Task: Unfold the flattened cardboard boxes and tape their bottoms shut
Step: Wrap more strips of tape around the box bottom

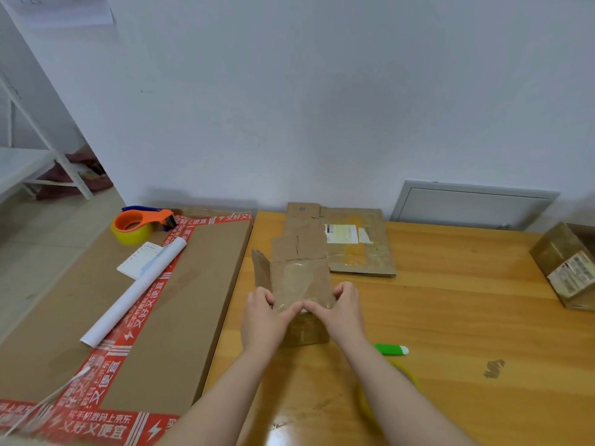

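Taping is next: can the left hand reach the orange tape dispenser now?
Probably, once the left hand lets go of the small box; the orange tape dispenser sits uncovered on the flat carton, with only a low paper roll between.

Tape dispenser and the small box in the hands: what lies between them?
The head view shows, between the tape dispenser and the small box, the far end of a white paper roll, resting on a big flat carton with red tape.
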